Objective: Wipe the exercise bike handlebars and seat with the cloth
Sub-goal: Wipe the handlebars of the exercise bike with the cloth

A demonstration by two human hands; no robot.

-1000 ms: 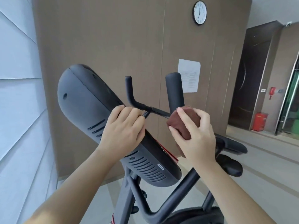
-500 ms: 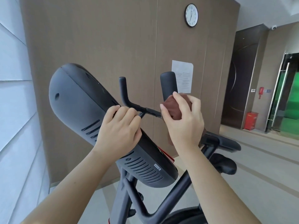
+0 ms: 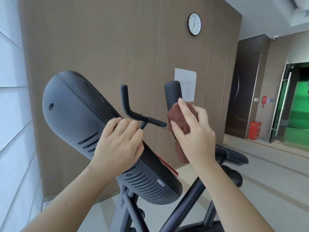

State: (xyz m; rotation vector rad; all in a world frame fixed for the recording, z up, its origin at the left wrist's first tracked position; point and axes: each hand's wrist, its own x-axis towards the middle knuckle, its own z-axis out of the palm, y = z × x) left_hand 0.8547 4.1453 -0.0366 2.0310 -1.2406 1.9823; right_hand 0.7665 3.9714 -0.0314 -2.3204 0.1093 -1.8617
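Right hand (image 3: 194, 136) presses the brown cloth (image 3: 178, 118) around the right handlebar grip (image 3: 173, 94), fingers curled; left hand (image 3: 118, 144) grips the grey console (image 3: 80, 118) edge. Wall clock (image 3: 194, 23) at one o'clock, red box (image 3: 254, 130) on the pale floor (image 3: 274, 173) at three

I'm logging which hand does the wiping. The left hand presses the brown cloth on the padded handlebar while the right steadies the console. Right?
Not quite: the hands are swapped. In the head view the right hand presses the brown cloth on the padded handlebar, and the left hand steadies the console.
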